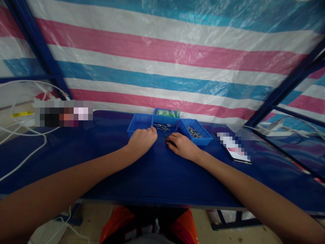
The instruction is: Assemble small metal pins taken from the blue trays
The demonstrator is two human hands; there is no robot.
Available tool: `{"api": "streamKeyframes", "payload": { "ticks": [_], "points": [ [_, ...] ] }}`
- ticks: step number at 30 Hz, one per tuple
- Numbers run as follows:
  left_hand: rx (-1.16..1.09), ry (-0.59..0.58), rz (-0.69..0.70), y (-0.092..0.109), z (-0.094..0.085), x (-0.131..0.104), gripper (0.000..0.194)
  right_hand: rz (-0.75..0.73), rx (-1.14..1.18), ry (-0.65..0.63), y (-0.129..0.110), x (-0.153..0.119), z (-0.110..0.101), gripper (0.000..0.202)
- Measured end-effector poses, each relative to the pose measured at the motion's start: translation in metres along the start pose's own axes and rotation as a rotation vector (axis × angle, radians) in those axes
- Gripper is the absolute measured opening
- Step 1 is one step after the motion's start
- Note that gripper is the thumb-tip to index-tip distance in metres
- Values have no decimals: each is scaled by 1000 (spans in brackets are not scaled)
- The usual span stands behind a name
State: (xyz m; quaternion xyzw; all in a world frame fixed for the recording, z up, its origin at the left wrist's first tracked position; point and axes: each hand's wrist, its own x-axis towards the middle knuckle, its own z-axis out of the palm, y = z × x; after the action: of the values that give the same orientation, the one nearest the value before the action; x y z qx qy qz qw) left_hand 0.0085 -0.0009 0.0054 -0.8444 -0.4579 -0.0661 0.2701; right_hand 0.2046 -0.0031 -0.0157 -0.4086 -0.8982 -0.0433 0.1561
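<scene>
My left hand curls loosely closed, my right hand lies flat, both beside the nail tray for easy reach.

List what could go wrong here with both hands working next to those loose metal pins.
1. The loose metal pins lie bare on the blue table between the trays; the left hand or right hand could sweep some away.
2. The pins look thin and pointed, so a fingertip prick seems possible.
3. The right blue tray sits close to the right hand; a nudge might spill it.
</scene>
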Motion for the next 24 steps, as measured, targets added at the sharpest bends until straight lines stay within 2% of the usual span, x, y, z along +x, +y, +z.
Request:
{"api": "streamKeyframes", "payload": {
  "ticks": [7, 13, 24],
  "points": [
    [-8, 6, 15, 4, -3, -1, 22, -14, 12, 2, 0, 0, 1, 16],
    [31, -32, 11, 7, -10, -1, 29, -33, 11, 8, 1, 0, 0, 15],
    [49, -62, -4, 11, -10, -3, 36, -51, 32, 21, 5, -1, 2, 14]
  ]
}}
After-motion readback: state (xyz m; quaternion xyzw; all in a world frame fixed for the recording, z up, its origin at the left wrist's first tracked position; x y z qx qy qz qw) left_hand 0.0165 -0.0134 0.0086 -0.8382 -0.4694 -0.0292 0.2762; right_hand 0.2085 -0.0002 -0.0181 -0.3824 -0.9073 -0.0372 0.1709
